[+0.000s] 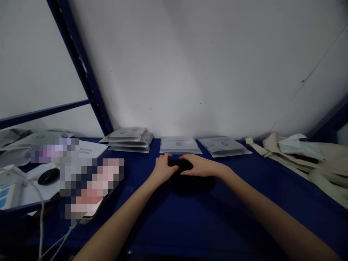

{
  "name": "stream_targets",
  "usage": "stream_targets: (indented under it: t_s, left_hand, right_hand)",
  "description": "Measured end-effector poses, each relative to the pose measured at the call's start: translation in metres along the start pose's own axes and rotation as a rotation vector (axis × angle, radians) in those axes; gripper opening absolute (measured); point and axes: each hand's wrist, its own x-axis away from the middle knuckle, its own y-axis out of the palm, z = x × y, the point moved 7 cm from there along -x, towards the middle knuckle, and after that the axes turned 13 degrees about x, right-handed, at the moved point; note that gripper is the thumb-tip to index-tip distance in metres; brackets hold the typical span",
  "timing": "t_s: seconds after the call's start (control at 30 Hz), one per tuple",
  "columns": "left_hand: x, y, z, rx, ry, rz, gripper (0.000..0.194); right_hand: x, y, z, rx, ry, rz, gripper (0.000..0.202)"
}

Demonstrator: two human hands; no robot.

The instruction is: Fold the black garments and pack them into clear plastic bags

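Both my hands are on a black item [185, 166] at the middle of the blue table; it looks soft, like folded cloth, but its kind is too dark to make out. My left hand [164, 169] holds its left side, with the thumb pressed on the near part. From the right, my right hand [203, 166] curves over it, the fingers bent round the top and the thumb below. Dark material spreads under and in front of the hands, where item and shadow merge.
Frosted zip bags lie along the wall: a stack [127, 135] at left, one bag [179, 144] behind my hands, another [224, 145] to the right. Beige fabric [320, 163] is heaped at far right. At left are a phone [100, 185], white cables [42, 214] and a black mouse [49, 176].
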Motion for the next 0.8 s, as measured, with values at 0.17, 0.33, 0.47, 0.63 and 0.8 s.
stream_targets:
  t_s: [0.17,0.33,0.47,0.63,0.8]
  left_hand:
    - [-0.002,-0.011,0.012,-0.303,0.267,0.109,0.030]
    - [-0.013,0.004,-0.003,-0.440,0.310,-0.083,0.038]
    - [-0.016,0.008,-0.006,-0.396,0.315,-0.125,0.045]
    - [-0.014,0.008,-0.003,-0.313,0.331,-0.135,0.057]
    - [-0.017,0.004,-0.005,-0.243,0.362,-0.100,0.066]
  right_hand:
    - [-0.001,0.011,0.012,0.084,0.079,0.006,0.034]
    - [-0.001,0.008,0.014,0.105,0.111,0.075,0.015]
    - [0.000,-0.003,0.012,0.197,0.192,0.227,0.021]
    - [-0.012,-0.007,-0.003,0.376,0.098,0.390,0.031]
    - [-0.033,-0.004,0.000,0.442,0.030,0.366,0.038]
